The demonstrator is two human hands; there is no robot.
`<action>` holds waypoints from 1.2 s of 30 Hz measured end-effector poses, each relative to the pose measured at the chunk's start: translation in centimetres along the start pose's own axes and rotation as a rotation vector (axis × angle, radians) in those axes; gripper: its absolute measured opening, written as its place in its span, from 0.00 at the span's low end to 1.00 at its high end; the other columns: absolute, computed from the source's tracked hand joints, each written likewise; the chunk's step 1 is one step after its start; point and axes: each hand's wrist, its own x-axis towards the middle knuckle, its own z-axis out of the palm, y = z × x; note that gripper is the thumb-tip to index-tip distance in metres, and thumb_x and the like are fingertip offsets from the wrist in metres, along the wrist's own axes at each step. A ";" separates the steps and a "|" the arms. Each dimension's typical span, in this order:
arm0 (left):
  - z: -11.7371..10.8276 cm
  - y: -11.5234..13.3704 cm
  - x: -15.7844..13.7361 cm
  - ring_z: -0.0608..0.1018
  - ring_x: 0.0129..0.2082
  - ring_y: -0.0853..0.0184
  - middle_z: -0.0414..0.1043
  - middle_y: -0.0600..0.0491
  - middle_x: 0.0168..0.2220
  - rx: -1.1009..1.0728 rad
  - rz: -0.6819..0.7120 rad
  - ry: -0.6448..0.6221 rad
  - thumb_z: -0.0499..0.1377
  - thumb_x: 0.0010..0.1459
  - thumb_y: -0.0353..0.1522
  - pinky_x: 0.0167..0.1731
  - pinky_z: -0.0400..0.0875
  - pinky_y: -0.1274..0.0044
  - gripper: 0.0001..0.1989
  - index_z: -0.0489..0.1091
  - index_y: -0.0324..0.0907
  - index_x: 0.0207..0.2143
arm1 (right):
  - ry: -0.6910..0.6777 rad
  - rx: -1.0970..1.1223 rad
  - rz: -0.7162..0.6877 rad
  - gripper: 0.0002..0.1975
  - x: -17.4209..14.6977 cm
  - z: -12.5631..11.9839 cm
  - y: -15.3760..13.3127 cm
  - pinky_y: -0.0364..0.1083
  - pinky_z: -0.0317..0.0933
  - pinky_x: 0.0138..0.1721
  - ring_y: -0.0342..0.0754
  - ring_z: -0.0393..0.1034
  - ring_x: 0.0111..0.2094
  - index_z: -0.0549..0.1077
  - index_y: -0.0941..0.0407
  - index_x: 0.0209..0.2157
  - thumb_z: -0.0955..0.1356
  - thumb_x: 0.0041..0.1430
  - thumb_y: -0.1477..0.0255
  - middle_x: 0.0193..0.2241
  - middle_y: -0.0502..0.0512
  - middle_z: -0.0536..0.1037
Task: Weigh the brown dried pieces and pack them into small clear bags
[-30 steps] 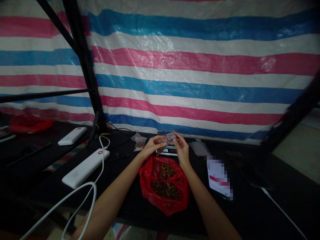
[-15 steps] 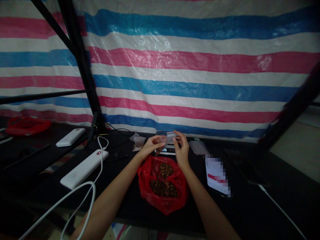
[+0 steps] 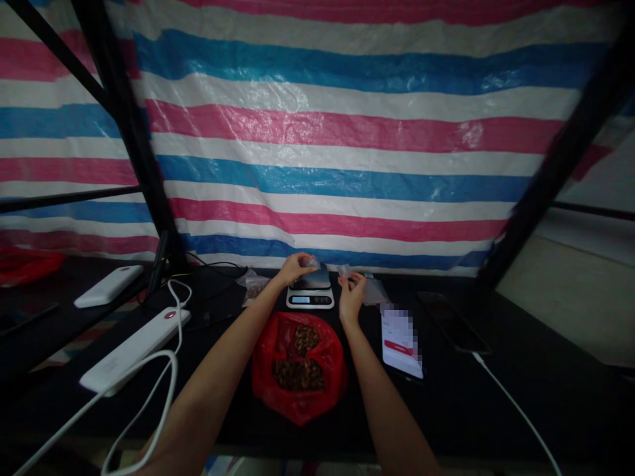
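My left hand [image 3: 296,268] is over the left side of a small digital scale [image 3: 310,299], fingers pinched on a clear plastic bag [image 3: 311,261]. To the scale's right is my right hand [image 3: 352,296], its fingertips closed on a small piece of clear plastic [image 3: 343,270]; whether this is a second bag I cannot tell. The scale has a dark weighing plate and a lit display. In front of it, between my forearms, an open red plastic bag [image 3: 330,396] holds many small brown pieces [image 3: 300,375].
Filled small bags [image 3: 254,288] lie left of the scale, flat clear bags [image 3: 376,292] to its right. A lit phone [image 3: 401,344] and a dark phone [image 3: 454,324] on a cable lie further right. At left are a white power bank [image 3: 133,350] and looping white cable [image 3: 171,377].
My hands have moved apart from the clear zip bag they held together, uncovering the scale. The view has shifted to the right.
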 end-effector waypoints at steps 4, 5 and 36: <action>0.8 -0.6 0.4 0.70 0.43 0.60 0.69 0.46 0.42 0.197 0.120 0.020 0.66 0.36 0.38 0.44 0.62 0.70 0.28 0.68 0.37 0.42 | 0.001 -0.047 0.015 0.16 0.2 0.0 0.5 0.46 0.64 0.35 0.45 0.70 0.31 0.58 0.56 0.37 0.62 0.50 0.61 0.38 0.58 0.68; 0.5 -0.4 0.1 0.68 0.45 0.59 0.67 0.46 0.44 0.209 0.161 0.060 0.66 0.36 0.37 0.47 0.60 0.69 0.29 0.67 0.38 0.43 | -0.004 -0.055 0.022 0.16 0.3 0.0 0.6 0.47 0.64 0.35 0.45 0.70 0.31 0.57 0.56 0.37 0.62 0.50 0.61 0.38 0.58 0.67; -3.5 0.7 -13.8 0.63 0.19 0.75 0.64 0.57 0.18 0.256 -0.010 -0.277 0.51 0.53 0.43 0.20 0.51 0.82 0.20 0.72 0.36 0.25 | -0.932 0.438 0.418 0.19 -3.6 0.3 -8.1 0.46 0.58 0.32 0.46 0.66 0.32 0.62 0.50 0.47 0.61 0.54 0.60 0.36 0.54 0.71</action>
